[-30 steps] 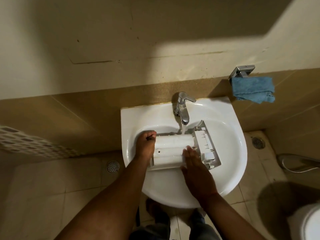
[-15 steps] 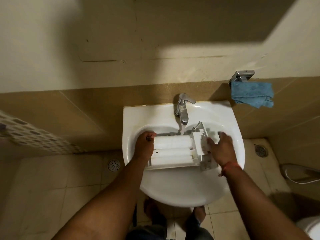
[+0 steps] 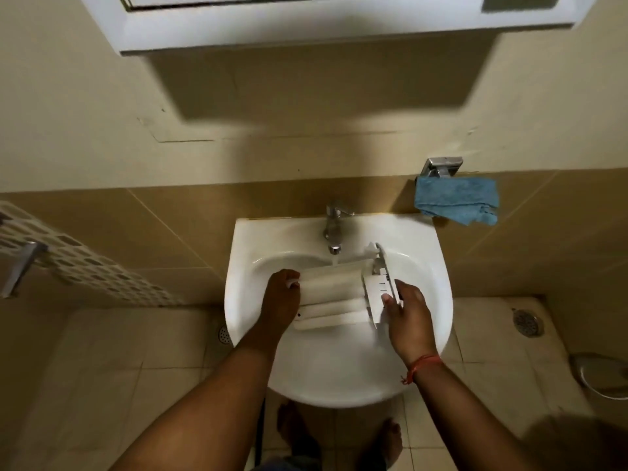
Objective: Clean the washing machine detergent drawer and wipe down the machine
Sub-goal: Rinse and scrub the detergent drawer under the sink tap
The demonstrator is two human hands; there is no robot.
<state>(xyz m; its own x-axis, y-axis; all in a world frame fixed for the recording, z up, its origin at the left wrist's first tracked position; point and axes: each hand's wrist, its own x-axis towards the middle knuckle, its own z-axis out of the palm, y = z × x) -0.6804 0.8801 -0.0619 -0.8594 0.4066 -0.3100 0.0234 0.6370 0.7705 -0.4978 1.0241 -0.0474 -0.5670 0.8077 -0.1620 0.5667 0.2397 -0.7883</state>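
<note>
The white detergent drawer (image 3: 334, 292) lies across the bowl of the white sink (image 3: 421, 253), its ribbed underside up, under water running from the chrome tap (image 3: 333, 229). My left hand (image 3: 280, 297) grips the drawer's left end. My right hand (image 3: 406, 316) holds the drawer's front panel at the right end, fingers over its edge. The washing machine is not in view.
A blue cloth (image 3: 457, 200) hangs from a chrome holder (image 3: 440, 166) on the wall right of the sink. A white cabinet (image 3: 306, 18) juts out overhead. A perforated white rack (image 3: 78, 266) stands at the left. Floor drains (image 3: 526, 322) lie in the tiles.
My right hand left the drawer's ribbed underside and took the front panel at its right end. The view tilted up, bringing the cabinet in. My left hand kept its grip.
</note>
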